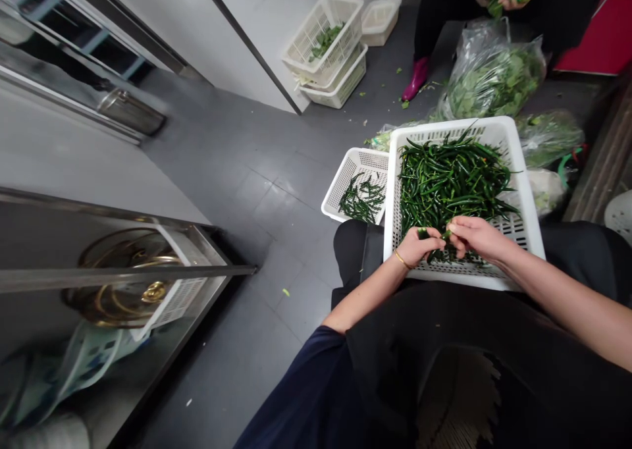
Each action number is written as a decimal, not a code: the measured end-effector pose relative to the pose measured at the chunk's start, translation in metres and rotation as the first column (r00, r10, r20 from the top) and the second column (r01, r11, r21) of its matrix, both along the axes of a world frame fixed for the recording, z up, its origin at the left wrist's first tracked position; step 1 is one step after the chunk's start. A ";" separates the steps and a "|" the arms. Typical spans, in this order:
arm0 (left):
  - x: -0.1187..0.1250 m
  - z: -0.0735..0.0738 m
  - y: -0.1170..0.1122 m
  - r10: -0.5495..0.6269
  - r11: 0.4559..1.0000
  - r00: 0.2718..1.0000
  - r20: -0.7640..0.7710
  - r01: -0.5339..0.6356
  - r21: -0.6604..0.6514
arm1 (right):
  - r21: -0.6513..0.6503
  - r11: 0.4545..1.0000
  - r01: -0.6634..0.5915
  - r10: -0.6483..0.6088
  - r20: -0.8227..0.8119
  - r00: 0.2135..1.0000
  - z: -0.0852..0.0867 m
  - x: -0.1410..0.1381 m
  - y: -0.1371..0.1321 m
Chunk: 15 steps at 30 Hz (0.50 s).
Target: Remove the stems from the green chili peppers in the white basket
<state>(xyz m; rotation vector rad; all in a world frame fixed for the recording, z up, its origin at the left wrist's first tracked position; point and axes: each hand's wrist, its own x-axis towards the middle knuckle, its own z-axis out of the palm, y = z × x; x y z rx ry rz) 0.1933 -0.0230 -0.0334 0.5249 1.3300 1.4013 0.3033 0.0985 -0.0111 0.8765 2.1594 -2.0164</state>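
Both forearms reach forward over the lap into the white basket (527, 192). The left hand (417, 246) and right hand (476, 236) meet fingertip to fingertip. Their curled fingers pinch one green chilli (446, 236) between them.

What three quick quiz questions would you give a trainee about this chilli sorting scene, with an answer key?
1. True or false: the big white basket rests on the person's lap.
2. What lies in the small basket on the floor? A) green chillies B) leafy greens C) onions
3. What do the left hand and right hand pinch between them?
Key: 1 true; 2 A; 3 a green chilli.
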 end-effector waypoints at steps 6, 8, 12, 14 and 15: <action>0.004 0.015 -0.001 -0.058 0.992 0.986 -0.155 0.074 0.099 | -0.104 0.994 -0.040 0.037 -0.034 0.999 0.005 0.013 -0.001; 0.003 0.018 -0.001 -0.074 0.987 0.980 -0.185 0.099 0.130 | -0.109 0.993 -0.047 0.044 -0.033 0.998 0.002 0.017 -0.004; -0.001 0.028 -0.002 -0.169 0.950 0.956 -0.240 0.223 0.217 | -0.463 0.884 -0.065 -0.007 -0.153 0.988 0.004 0.018 -0.021; 0.000 0.031 -0.003 -0.176 0.952 0.957 -0.232 0.226 0.207 | -0.519 0.854 -0.032 -0.079 -0.189 0.979 0.009 0.016 -0.031; 0.001 0.031 -0.004 -0.168 0.959 0.965 -0.200 0.208 0.195 | -0.510 0.860 0.004 -0.119 -0.193 0.974 0.011 0.014 -0.033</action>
